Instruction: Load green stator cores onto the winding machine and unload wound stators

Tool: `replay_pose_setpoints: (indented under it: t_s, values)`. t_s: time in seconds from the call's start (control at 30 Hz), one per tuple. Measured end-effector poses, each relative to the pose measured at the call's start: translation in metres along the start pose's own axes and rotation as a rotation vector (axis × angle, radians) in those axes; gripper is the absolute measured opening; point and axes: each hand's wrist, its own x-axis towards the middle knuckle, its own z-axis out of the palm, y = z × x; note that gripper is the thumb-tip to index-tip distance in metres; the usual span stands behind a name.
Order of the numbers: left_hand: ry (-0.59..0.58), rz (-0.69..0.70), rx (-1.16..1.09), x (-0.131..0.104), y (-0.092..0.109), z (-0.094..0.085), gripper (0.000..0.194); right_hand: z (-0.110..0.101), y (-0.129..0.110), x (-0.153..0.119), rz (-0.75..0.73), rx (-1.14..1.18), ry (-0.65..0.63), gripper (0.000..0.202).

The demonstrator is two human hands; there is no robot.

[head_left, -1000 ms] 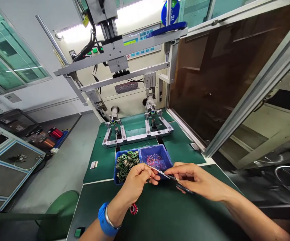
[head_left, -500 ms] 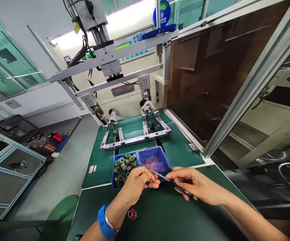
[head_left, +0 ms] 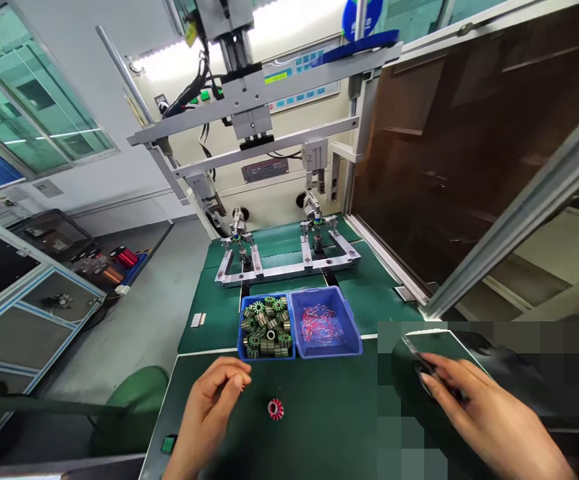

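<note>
Green matting (head_left: 319, 427) covers the bench in front of me, with a winding machine's metal fixture frame (head_left: 289, 263) standing at the back under a gantry.

Nearest my hands is a small red-wound stator (head_left: 275, 409), lying flat and alone on the mat, apart from both hands and well short of the bins. I judge it sits there as the piece in work, set apart so it does not mix with the stock.

My left hand (head_left: 209, 410) rests low on the mat just to the stator's left, wrist coming up from the bottom edge, fingers (head_left: 232, 381) curled inward with the tips pinched close around something small and reddish; it is too tiny for me to name, and I cannot tell whether it is truly gripped.

My right hand (head_left: 474, 400) is out to the right, well apart from the stator, palm down, forearm running off the lower right corner. Its fingers lie narrow along a slim dark tool (head_left: 422, 360), likely tweezers, whose tip points up and left. The area around it is blurred out, so the grip itself is unclear.

Beyond the stator, two blue bins sit touching side by side: the left bin (head_left: 242, 340) heaped with green unwound stators (head_left: 265, 323), the right bin (head_left: 352, 333) holding loose red wire offcuts (head_left: 322, 321), both within easy reach.
</note>
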Motion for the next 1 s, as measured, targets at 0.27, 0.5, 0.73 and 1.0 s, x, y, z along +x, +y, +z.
replay_pose_setpoints:
  t_s: [0.27, 0.5, 0.73, 1.0]
  values:
    - [0.148, -0.013, 0.32, -0.009, -0.078, -0.003, 0.029, 0.082, -0.102, -0.021, -0.399, 0.102, -0.07, 0.025]
    - [0.287, -0.018, 0.267, -0.024, -0.076, 0.004, 0.025, 0.13, -0.175, -0.033, -0.319, 0.302, -0.427, 0.028]
    - [0.004, -0.04, -0.419, 0.01, 0.001, 0.027, 0.048, 0.089, -0.169, 0.019, -0.431, 0.655, -0.323, 0.033]
    - [-0.224, -0.123, -0.799, 0.083, 0.024, 0.046, 0.048, 0.071, -0.171, 0.088, -0.483, 0.961, -0.297, 0.027]
